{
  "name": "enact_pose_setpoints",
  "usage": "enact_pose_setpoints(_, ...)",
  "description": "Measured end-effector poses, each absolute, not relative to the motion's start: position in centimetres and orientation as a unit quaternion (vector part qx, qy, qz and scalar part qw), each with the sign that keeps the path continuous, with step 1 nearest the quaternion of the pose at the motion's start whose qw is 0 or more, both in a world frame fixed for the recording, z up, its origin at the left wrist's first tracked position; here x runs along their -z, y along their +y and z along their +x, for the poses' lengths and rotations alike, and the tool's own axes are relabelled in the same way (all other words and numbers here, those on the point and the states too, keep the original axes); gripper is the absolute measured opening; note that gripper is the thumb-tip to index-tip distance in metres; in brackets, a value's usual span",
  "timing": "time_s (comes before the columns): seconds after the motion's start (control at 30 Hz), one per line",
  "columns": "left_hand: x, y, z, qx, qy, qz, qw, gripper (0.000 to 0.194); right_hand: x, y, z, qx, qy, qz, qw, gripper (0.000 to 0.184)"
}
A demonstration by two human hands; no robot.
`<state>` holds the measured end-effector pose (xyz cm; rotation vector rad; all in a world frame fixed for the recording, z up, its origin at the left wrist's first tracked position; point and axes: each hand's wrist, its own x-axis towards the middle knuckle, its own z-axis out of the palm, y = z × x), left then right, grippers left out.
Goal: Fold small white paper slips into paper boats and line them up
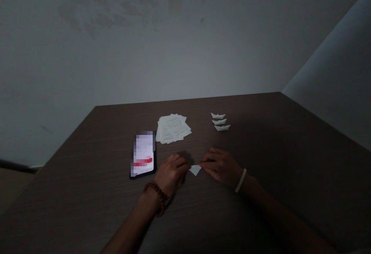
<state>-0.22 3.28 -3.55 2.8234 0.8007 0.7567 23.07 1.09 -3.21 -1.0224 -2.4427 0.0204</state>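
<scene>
No words, numbers or signs can be read; the loose stack of paper sheets [173,128] on the desk [87,203] carries lines of print too small to make out; the small folded paper [195,169] bears faint, illegible marks; the phone screen [143,145] is pixelated, its red band [143,162] unreadable.

A reddish-brown bracelet of round beads [160,195] circles the left wrist, and a cream-white beaded band [240,181] circles the right.

a small white paper [195,169], apparently folded triangular, tip nearward, between left hand [171,172] and right hand [222,167].
</scene>
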Motion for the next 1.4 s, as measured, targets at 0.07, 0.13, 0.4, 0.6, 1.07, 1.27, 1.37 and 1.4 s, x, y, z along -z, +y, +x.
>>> enact_pose_setpoints(0.07, 3.6, 3.3, -0.3, -0.248, 0.262, 0.931, 0.059, 0.017, 3.0, 1.1, 23.1, -0.007, -0.896, -0.375, 0.236, 0.012)
enact_pose_setpoints(0.13, 3.6, 3.2, -0.3, -0.252, 0.261, 0.93, 0.065, 0.017, 2.9, 1.1, 23.0, -0.01, -0.898, -0.375, 0.231, 0.012)
enact_pose_setpoints(0.4, 3.5, 3.3, -0.2, -0.261, 0.248, 0.93, 0.078, 0.018, 2.9, 1.2, 22.7, -0.036, -0.884, -0.395, 0.247, 0.009)
enact_pose_setpoints(0.6, 3.2, 3.2, -0.3, -0.243, 0.234, 0.941, 0.03, 0.019, 2.7, 1.1, 22.8, -0.061, -0.881, -0.399, 0.245, 0.008)
enact_pose_setpoints(1.07, 3.0, 3.2, -0.3, -0.228, 0.24, 0.942, 0.047, 0.022, 2.5, 0.7, 22.9, 0.022, -0.913, -0.361, 0.189, 0.01)
enact_pose_setpoints(1.27, 2.5, 2.1, 0.5, -0.239, 0.283, 0.926, 0.076, 0.031, 2.2, 0.6, 22.7, 0.024, -0.904, -0.379, 0.194, 0.009)
enact_pose_setpoints(1.37, 2.7, 1.9, 0.8, -0.251, 0.283, 0.922, 0.083, 0.034, 2.3, 0.6, 22.7, 0.025, -0.902, -0.38, 0.204, 0.009)
enact_pose_setpoints(1.4, 2.8, 1.9, 0.8, -0.254, 0.279, 0.922, 0.084, 0.028, 2.4, 0.7, 22.7, 0.024, -0.901, -0.38, 0.208, 0.009)
